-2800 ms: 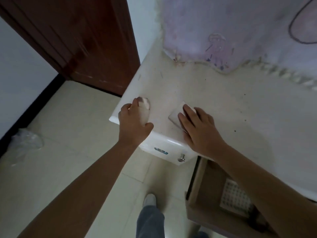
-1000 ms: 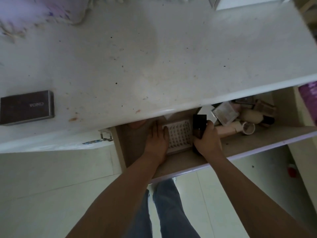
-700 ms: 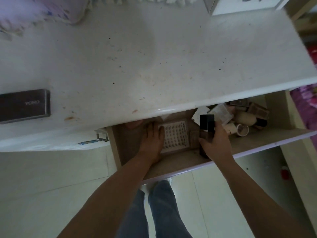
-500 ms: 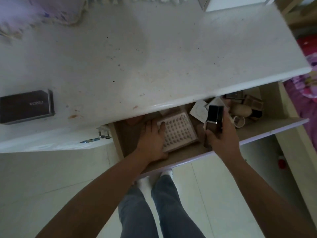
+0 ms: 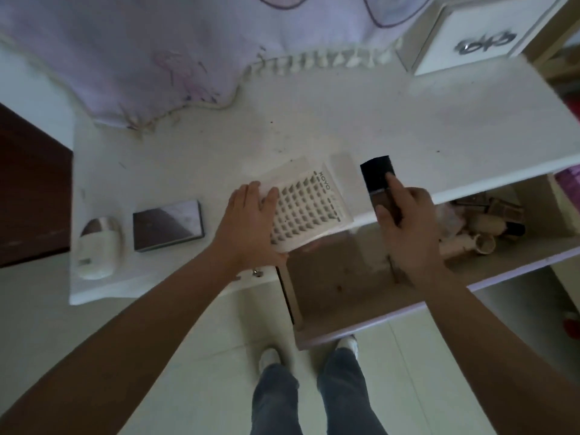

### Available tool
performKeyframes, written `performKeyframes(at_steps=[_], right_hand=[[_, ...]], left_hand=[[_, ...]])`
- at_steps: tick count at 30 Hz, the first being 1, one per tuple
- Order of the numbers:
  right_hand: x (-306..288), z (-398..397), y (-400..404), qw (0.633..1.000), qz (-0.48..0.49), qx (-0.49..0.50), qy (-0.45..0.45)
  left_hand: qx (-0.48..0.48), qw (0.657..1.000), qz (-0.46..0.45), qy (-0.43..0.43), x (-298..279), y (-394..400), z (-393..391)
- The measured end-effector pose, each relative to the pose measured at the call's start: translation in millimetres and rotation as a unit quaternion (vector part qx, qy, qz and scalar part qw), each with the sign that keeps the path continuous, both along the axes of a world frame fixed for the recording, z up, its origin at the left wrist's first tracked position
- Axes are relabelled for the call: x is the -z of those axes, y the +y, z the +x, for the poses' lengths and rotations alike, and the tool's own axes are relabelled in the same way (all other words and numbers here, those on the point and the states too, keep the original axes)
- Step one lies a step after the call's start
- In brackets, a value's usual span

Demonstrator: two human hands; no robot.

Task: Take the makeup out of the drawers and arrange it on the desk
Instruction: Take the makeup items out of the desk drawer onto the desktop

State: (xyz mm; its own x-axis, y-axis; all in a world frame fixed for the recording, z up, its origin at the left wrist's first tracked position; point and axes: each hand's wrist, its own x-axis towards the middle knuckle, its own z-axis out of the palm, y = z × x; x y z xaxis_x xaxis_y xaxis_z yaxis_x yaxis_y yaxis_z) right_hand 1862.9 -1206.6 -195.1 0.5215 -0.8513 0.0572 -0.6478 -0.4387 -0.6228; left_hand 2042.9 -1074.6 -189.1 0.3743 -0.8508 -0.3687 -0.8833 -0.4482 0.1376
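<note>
Centre frame: left hand [image 5: 251, 221] grips lash tray [image 5: 306, 211], right hand [image 5: 405, 221] clasps dark bottle [image 5: 378, 180], both over desk [image 5: 314, 127] for placing

My left hand [image 5: 248, 227] and right hand [image 5: 408, 233] are bare, and both forearms run uncovered to the frame edge, with no sleeves, rings or watch showing. At six o'clock I see my legs in grey-blue jeans [image 5: 314, 397], ending in pale, whitish shoes [image 5: 270, 357] on the floor.
</note>
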Motion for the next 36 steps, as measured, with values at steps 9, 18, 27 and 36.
performKeyframes(at_steps=[9, 18, 27, 36], right_hand=[[18.5, 108.7, 33.1, 0.997, -0.017, -0.056, 0.056], [30.6, 112.6, 22.9, 0.981, -0.046, -0.051, 0.180], [37.4, 13.4, 31.8, 0.996, -0.053, -0.019, 0.066], [89.0, -84.0, -12.4, 0.954, 0.093, 0.001, 0.284]], left_hand=[[0.033, 0.998, 0.052, 0.004, 11.8, 29.9, 77.9], [0.064, 0.996, 0.057, 0.018, 21.8, 31.4, 89.6], [0.193, 0.912, -0.360, 0.032, 49.2, 44.0, -2.2], [-0.103, 0.993, 0.029, 0.055, 135.8, -33.6, -97.4]])
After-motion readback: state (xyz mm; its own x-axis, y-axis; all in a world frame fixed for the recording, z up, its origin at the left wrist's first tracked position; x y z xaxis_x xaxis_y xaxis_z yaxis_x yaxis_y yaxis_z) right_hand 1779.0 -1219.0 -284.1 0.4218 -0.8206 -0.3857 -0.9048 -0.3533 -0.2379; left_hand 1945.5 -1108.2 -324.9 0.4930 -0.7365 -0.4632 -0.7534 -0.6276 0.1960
